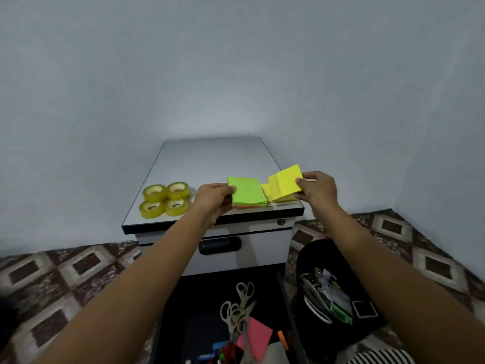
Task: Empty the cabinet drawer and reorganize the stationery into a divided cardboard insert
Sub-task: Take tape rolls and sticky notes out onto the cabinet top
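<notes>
A plain pale blue-grey wall point(236, 74) fills the back of the room, and a carpet patterned in brown and cream diamonds point(78, 271) covers the floor. Against the wall stands a low white cabinet with a dark-edged flat top point(210, 158); its upper drawer front is closed, with a black recessed handle point(220, 245) and a small round lock point(281, 222) above it. Below that, a black-lined drawer point(183, 311) is pulled out toward the person, between their two forearms. On the carpet to the right of it sits a black soft bag point(322, 258), open, with a jumble of small items inside that I cannot make out well, possibly cards and packets. Four rolls of clear yellowish tape point(165, 199) lie flat in a two-by-two block on the left of the cabinet top, apart from both hands. In the open drawer lie several pairs of pale-handled scissors point(240, 308), a pink square pad of sticky notes point(256, 337) partly under them, and an orange-tipped marker point(283, 338) just beside the pad.

Near the front edge of the cabinet top sit two pads side by side, touching. The left hand point(212, 199) pinches the left edge of the bright green sticky-note pad point(248, 191), thumb on top, fingers curled beneath; orange sheets show at its base. The right hand point(319, 189) grips the right edge of the yellow sticky-note pad point(286, 183), whose upper sheets are lifted and tilted up.
</notes>
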{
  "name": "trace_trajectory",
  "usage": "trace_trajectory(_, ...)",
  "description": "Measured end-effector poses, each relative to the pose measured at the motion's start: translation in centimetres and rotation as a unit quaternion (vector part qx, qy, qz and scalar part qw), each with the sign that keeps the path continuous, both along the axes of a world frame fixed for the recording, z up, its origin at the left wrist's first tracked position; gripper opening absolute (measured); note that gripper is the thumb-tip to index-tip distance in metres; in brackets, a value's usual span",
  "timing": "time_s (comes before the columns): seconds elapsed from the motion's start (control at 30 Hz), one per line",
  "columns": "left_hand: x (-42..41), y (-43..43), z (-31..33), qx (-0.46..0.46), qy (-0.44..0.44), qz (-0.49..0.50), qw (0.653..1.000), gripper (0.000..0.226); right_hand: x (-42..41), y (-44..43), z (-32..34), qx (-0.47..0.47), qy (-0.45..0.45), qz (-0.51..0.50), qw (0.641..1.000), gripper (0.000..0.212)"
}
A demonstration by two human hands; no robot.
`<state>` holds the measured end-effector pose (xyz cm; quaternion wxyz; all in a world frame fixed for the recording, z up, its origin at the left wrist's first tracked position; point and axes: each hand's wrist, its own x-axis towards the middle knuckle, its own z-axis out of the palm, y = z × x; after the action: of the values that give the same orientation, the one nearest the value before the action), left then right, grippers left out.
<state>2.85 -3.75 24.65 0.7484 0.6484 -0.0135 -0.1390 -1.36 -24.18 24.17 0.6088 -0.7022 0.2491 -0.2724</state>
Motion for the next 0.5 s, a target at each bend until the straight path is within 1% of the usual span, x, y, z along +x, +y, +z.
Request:
trace_trajectory(0.13, 2.3, -1.4, -0.1, 0.032, 0.016, 0.033, 0.999, 0.019, 1.7, -0.5, -0.4, -0.042, 0.044, -0.004, 0.998, 0.021)
trace_trajectory(0.2, 3.5, -2.1, -0.9, 0.064, 0.015, 0.052, 0.997, 0.018, 2.1, -1.0, -0.9, -0.111, 0.072, -0.012, 0.991, 0.020)
trace_trajectory(0.27, 4.7, -2.2, -1.8, 0.138, -0.017, 0.073, 0.988, 0.017, 2.2, -1.4, -1.3, -0.181, 0.105, -0.020, 0.978, 0.020)
trace_trajectory(0.37, 5.7, -2.0, -2.7, 0.259, -0.067, 0.077, 0.960, 0.024, 2.3, -1.8, -2.1, -0.227, 0.134, -0.022, 0.964, 0.021)
trace_trajectory(0.43, 5.5, -2.0, -2.6, 0.308, -0.090, 0.070, 0.945, 0.029, 2.4, -1.9, -2.5, -0.249, 0.153, -0.017, 0.956, 0.023)
trace_trajectory(0.5, 5.4, -2.1, -2.5, 0.336, -0.106, 0.069, 0.933, 0.030, 2.6, -1.9, -2.7, -0.266, 0.166, -0.017, 0.949, 0.025)
